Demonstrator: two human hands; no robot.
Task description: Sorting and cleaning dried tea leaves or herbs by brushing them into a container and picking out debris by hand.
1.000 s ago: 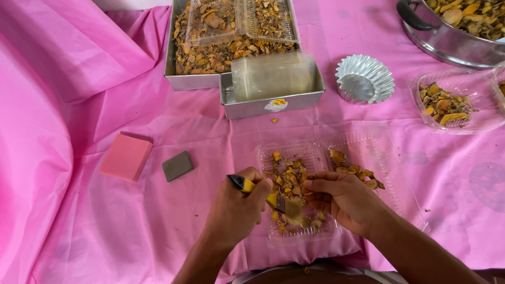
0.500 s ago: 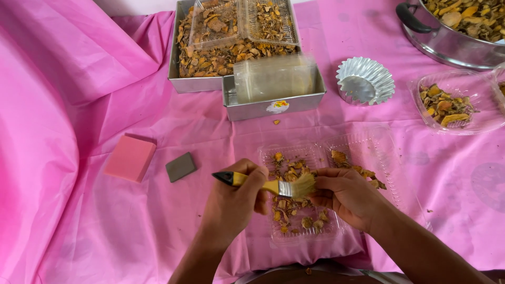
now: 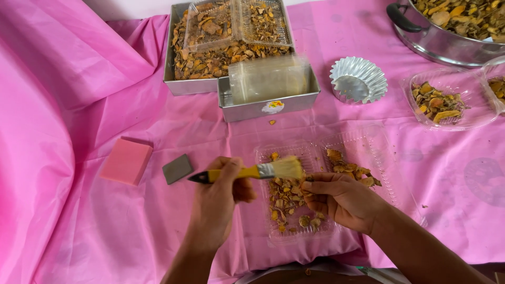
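My left hand (image 3: 218, 197) grips a small paintbrush (image 3: 252, 171) with a yellow handle, held level with its pale bristles pointing right, just above a clear plastic clamshell tray (image 3: 321, 152). Dried orange-brown pieces (image 3: 286, 197) lie in the tray's left half, and a few more (image 3: 344, 168) in its right half. My right hand (image 3: 344, 200) rests over the middle of the tray, fingers curled and pinching one dried piece near the bristles.
A metal tray of dried pieces (image 3: 176, 79) and a smaller tin with clear bags (image 3: 263, 108) stand at the back. A fluted foil cup (image 3: 359, 80), a filled clamshell (image 3: 447, 102) and a steel pot (image 3: 442, 42) sit right. A pink block (image 3: 126, 161) and grey pad (image 3: 177, 169) lie left.
My left hand has lifted the brush out of the tray and turned it level, bristles now to the right. My right hand stays over the tray.
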